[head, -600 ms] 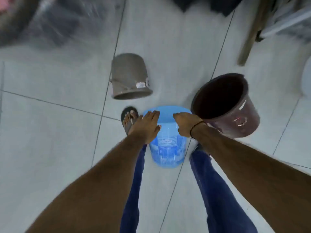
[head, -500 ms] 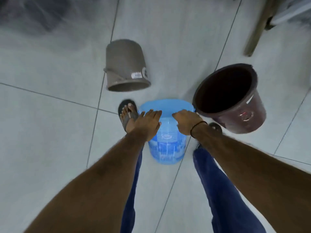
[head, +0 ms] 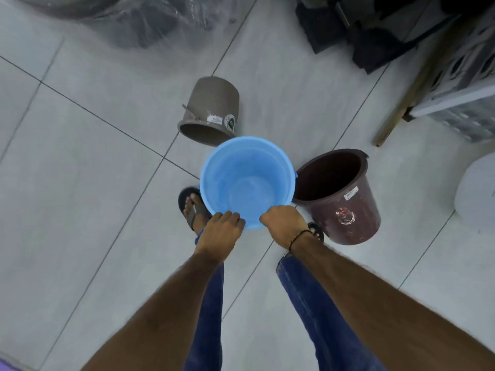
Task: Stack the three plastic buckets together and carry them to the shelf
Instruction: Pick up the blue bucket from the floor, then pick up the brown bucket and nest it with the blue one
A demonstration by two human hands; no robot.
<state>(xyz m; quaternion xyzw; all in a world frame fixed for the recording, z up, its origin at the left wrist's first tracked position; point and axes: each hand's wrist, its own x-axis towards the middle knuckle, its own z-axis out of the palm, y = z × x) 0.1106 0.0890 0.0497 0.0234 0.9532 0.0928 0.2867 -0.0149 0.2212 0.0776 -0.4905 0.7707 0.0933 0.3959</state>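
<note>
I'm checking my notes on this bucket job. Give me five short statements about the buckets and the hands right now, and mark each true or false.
1. Both hands grip the near rim of the blue bucket. True: the left hand and the right hand are both closed on it.
2. The grey bucket stands upright. False: it lies on its side on the floor, its mouth towards the person.
3. The maroon bucket is open side up and empty. True.
4. The blue bucket sits nested inside the maroon bucket. False: they are side by side, not stacked.
5. The right wrist is bare. False: it wears a thin dark band.
</note>
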